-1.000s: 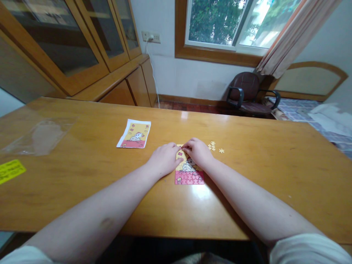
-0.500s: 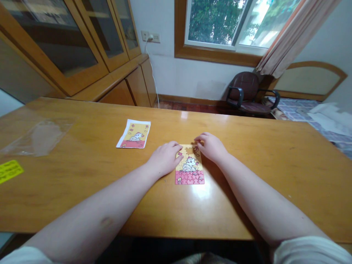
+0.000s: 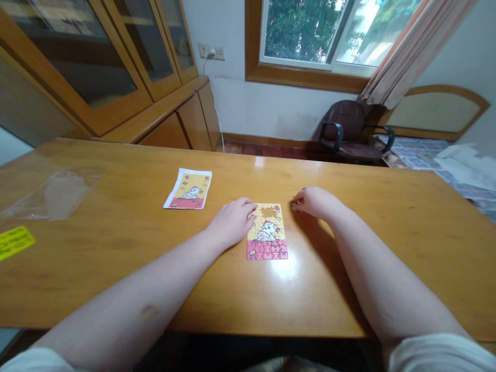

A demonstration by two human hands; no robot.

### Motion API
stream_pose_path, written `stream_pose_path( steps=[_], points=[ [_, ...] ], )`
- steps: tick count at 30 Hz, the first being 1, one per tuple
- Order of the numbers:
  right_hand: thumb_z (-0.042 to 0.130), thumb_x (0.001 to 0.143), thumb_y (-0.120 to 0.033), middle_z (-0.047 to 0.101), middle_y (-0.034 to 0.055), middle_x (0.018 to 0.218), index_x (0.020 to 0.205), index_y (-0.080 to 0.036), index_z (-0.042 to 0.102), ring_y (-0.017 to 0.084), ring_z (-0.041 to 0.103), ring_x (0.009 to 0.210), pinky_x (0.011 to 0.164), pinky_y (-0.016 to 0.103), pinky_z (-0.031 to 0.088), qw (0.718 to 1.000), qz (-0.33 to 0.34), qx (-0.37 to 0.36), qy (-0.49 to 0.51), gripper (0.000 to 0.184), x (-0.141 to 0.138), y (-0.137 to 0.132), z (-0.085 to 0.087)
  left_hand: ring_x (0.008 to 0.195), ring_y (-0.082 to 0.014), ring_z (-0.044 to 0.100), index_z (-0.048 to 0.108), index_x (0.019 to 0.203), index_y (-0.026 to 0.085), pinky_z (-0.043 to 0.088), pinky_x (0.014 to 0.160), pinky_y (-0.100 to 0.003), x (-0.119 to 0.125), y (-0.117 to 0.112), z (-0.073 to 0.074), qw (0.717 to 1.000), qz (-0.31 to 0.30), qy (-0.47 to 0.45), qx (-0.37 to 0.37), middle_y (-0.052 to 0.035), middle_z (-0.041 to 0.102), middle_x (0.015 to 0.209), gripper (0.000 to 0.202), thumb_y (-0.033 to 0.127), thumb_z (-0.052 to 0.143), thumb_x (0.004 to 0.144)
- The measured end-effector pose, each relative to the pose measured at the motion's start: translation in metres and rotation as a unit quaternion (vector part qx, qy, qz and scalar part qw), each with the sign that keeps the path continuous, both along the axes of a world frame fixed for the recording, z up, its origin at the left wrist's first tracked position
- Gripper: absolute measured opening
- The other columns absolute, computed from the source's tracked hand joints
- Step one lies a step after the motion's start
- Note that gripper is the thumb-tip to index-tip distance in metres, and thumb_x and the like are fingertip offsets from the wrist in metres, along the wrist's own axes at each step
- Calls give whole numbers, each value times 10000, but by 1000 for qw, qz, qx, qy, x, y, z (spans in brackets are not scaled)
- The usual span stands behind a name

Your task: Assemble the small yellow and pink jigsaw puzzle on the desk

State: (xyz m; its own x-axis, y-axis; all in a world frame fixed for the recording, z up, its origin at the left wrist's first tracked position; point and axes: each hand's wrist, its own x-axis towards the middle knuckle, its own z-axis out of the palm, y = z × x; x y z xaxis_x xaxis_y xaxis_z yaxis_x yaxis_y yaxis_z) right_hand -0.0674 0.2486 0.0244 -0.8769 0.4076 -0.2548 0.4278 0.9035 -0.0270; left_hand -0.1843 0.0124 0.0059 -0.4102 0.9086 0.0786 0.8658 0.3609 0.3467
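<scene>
A small jigsaw puzzle [image 3: 267, 232], yellow above and pink below with a white cartoon animal, lies flat on the wooden table [image 3: 349, 268]. A gap shows at its top edge. My left hand [image 3: 231, 223] rests on the table with fingers curled against the puzzle's left edge. To the right of the puzzle, my right hand [image 3: 314, 201] is curled over the spot where loose pieces lay, fingertips pinched on the table; a small piece [image 3: 294, 207] peeks out at the fingertips.
A printed reference picture [image 3: 188, 189] of the same image lies to the left. A clear plastic bag [image 3: 58, 191] and a yellow slip [image 3: 14, 241] sit at the far left. Wooden cabinets, a window, and a dark armchair [image 3: 351, 132] stand beyond the table.
My right hand has left the puzzle's top edge and moved right onto the loose pieces, which it now covers. My left hand has stayed put.
</scene>
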Motion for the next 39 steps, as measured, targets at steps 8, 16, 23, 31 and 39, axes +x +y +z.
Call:
stream_pose_path(
  steps=[8, 16, 23, 31, 39],
  points=[
    [714, 689, -283, 713, 70, 915, 864, -223, 757, 192, 633, 748, 600, 250, 420, 999, -4, -25, 48, 190, 0, 3, -5, 1059, -221, 580, 612, 1162, 173, 464, 941, -365, -1, 0, -2, 1000, -1, 8, -3, -89, 601, 1174, 324, 297, 443, 915],
    [706, 741, -247, 717, 17, 797, 903, -204, 721, 97, 561, 533, 522, 219, 415, 963, -57, -201, 170, 168, 1, -16, 7, 1060, -230, 563, 639, 1126, 196, 440, 965, -383, 1, 0, -1, 999, -28, 17, -13, -77, 616, 1167, 308, 334, 497, 890],
    [682, 789, -213, 745, 25, 841, 925, -223, 757, 139, 630, 719, 716, 259, 478, 936, -50, -252, 241, 155, -9, -48, -13, 1087, -244, 550, 612, 1195, 201, 430, 976, -394, 2, 0, 0, 999, -27, 17, -27, -86, 596, 1205, 376, 373, 531, 870],
    [704, 780, -304, 744, 24, 824, 933, -227, 753, 143, 650, 720, 688, 247, 476, 929, -65, -257, 258, 179, -16, -62, -31, 1069, -257, 560, 624, 1179, 202, 443, 961, -405, 1, 0, -4, 999, -28, 19, -31, -97, 604, 1190, 372, 385, 512, 876],
    [725, 772, -349, 689, 16, 819, 866, -232, 750, 138, 610, 766, 673, 233, 424, 949, 30, -185, 254, 152, -17, -61, -37, 1059, -251, 566, 631, 1161, 210, 442, 956, -397, 2, 1, -3, 999, -22, 10, -35, -97, 608, 1171, 359, 390, 528, 868]
  ],
)
